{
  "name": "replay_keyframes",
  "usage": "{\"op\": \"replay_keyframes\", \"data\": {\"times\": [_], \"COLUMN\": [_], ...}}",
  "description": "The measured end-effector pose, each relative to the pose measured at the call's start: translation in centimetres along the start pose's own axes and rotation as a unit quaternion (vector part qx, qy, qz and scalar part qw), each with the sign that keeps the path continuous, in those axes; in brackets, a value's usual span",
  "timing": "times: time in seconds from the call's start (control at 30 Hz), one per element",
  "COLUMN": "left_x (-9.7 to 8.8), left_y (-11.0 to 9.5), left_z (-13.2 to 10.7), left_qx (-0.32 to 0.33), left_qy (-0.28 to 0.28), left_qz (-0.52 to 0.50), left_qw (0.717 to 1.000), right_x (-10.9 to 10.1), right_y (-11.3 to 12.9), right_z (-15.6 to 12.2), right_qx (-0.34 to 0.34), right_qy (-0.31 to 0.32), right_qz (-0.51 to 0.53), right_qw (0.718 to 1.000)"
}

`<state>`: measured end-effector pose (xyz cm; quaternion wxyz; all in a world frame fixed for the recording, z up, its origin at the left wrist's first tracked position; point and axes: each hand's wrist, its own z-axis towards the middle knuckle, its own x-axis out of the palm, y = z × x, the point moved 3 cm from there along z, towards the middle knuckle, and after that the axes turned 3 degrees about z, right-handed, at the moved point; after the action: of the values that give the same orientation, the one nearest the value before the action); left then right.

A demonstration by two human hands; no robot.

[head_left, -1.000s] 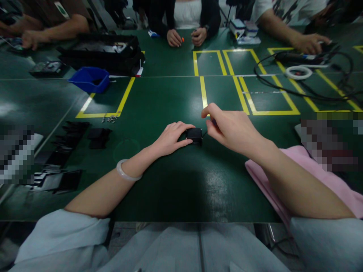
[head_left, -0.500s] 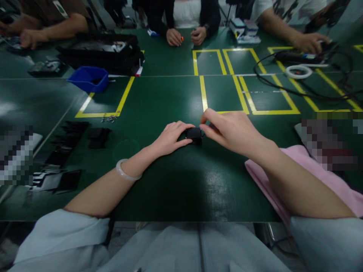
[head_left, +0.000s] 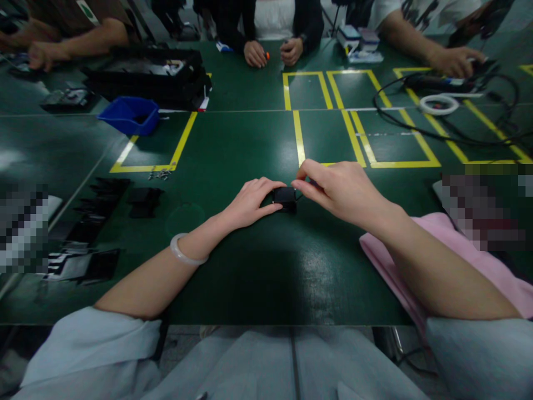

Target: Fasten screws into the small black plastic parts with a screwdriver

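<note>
A small black block-shaped part [head_left: 285, 196] rests on the green tabletop in front of me. My left hand [head_left: 255, 203] grips it from the left, thumb at its near edge and index finger at its far edge. At its right side my right hand [head_left: 335, 189] is closed in a pinch, fingertips close against the part. Something thin and dark shows by those fingertips, but its kind is hidden by my fingers. On the left lie stacked black parts [head_left: 144, 201] of a similar look.
A pile of small screws [head_left: 160, 173] lies beyond the black parts, near a blue bin [head_left: 132, 115]. A pink cloth [head_left: 441, 233] sits under my right forearm. Black cables [head_left: 447, 139] coil at the far right. Across the table, several co-workers' hands rest or work.
My right hand's fingertips have shifted very slightly left. My left hand and the black part stay in place.
</note>
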<state>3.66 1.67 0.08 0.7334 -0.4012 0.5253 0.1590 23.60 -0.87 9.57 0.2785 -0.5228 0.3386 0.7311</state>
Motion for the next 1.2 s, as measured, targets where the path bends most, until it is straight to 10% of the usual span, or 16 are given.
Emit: {"op": "replay_keyframes", "data": {"times": [1.2], "left_x": [-0.09], "left_y": [-0.05], "left_z": [-0.01], "left_qx": [-0.003], "left_qy": [0.003], "left_qz": [-0.002], "left_qw": [1.000], "right_x": [0.06], "right_y": [-0.41], "right_z": [0.11], "right_qx": [0.019], "right_qy": [-0.010], "right_qz": [0.019], "right_qw": [1.000]}}
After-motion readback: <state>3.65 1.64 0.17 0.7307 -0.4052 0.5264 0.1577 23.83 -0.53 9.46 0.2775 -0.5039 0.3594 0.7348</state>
